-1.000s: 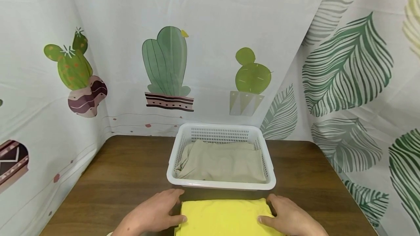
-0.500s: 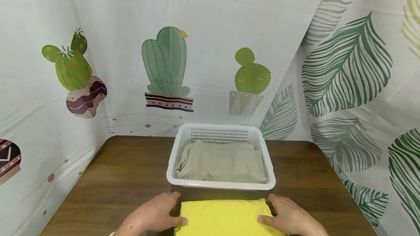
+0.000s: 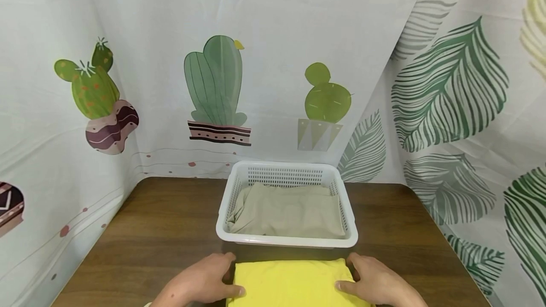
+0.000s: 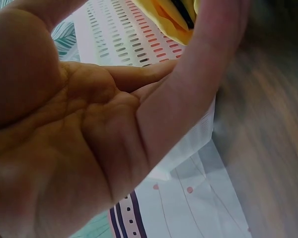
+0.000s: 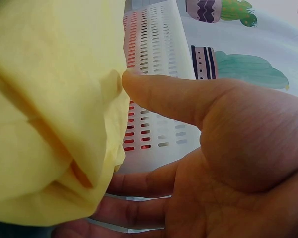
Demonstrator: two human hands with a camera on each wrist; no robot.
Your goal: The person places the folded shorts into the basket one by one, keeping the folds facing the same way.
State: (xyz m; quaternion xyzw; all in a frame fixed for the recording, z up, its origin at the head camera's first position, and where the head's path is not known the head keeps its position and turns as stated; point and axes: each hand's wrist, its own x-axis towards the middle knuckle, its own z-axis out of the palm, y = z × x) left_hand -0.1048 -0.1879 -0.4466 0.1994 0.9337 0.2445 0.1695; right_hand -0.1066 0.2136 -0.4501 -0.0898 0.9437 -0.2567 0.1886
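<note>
A folded yellow cloth [image 3: 290,282] lies at the bottom edge of the head view, between both hands. My left hand [image 3: 204,279] grips its left side, thumb on top and fingers down along the edge. On the opposite side my right hand [image 3: 377,281] holds the cloth the same way. The right wrist view has the thumb tip pressed on the layered yellow cloth [image 5: 54,99], with the other fingers reaching under its edge. Only a corner of the yellow cloth [image 4: 159,17], with a dark strip, shows past the fingers in the left wrist view.
Just beyond the hands stands a white perforated plastic basket [image 3: 287,240] holding a folded beige cloth [image 3: 294,212]. Both sit on a dark wooden table [image 3: 170,221]. White curtains [image 3: 273,13] with cactus and leaf prints hang close behind and beside the table.
My left hand has shifted slightly toward me, its thumb a bit further over the yellow cloth. The right hand, cloth and basket look almost unchanged.
</note>
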